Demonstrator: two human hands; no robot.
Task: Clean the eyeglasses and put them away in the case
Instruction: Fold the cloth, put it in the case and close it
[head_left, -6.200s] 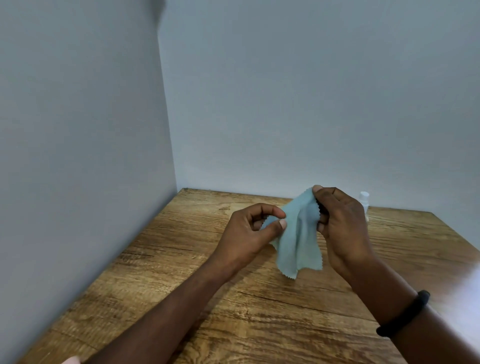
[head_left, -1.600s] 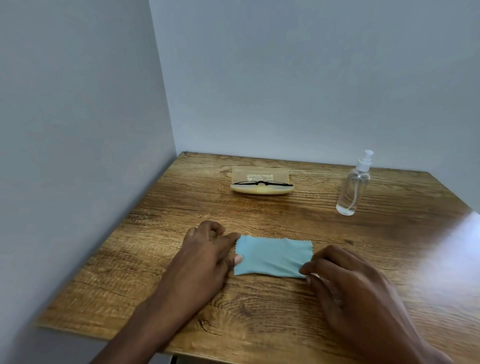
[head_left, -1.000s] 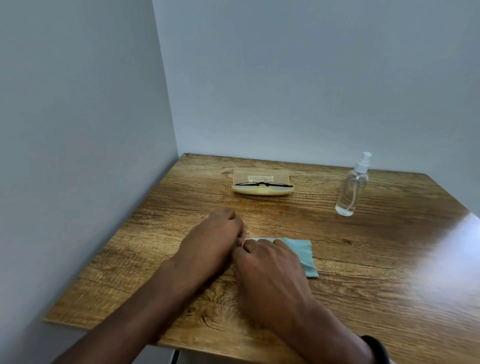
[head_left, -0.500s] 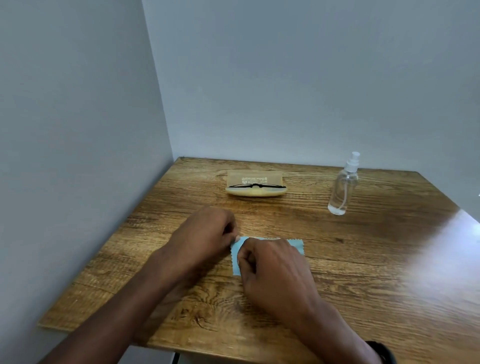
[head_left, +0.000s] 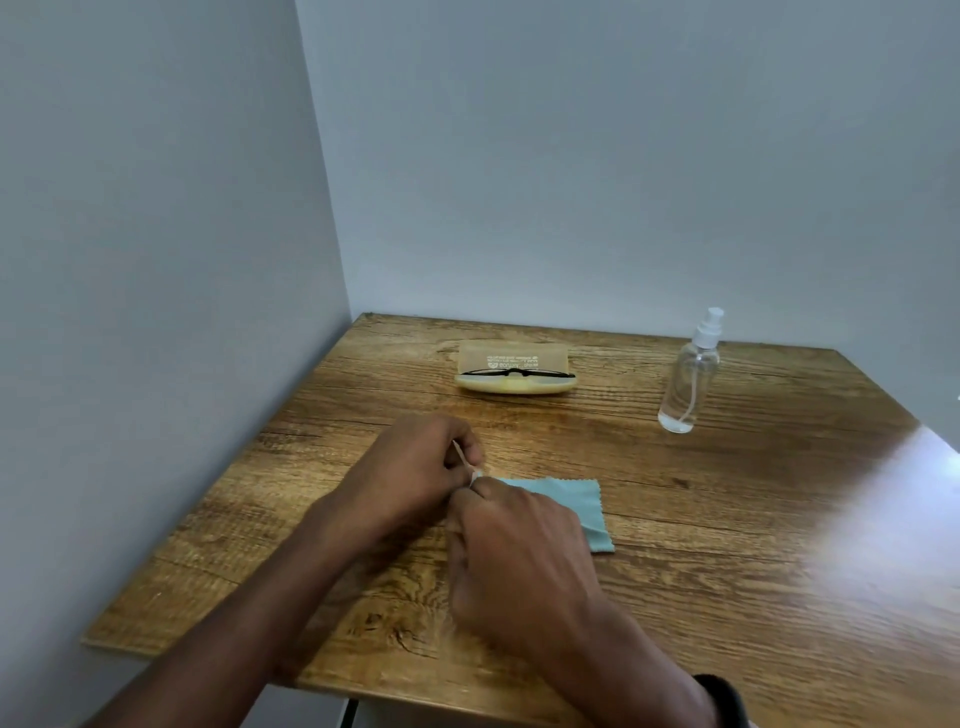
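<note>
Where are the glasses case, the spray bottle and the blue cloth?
glasses case (head_left: 514, 384): head view, its yellow front shell.
spray bottle (head_left: 688, 384): head view, its clear body.
blue cloth (head_left: 571, 498): head view, its bare right part.

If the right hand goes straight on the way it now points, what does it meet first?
The left hand: the right hand points forward and leftward, and their fingers seem to touch by the cloth.

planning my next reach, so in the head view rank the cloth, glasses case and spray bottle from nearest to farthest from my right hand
1. blue cloth: partly under the right hand, touching it.
2. eyeglass case: straight ahead, toward the back of the table.
3. spray bottle: farthest, back and off to the right.
</note>
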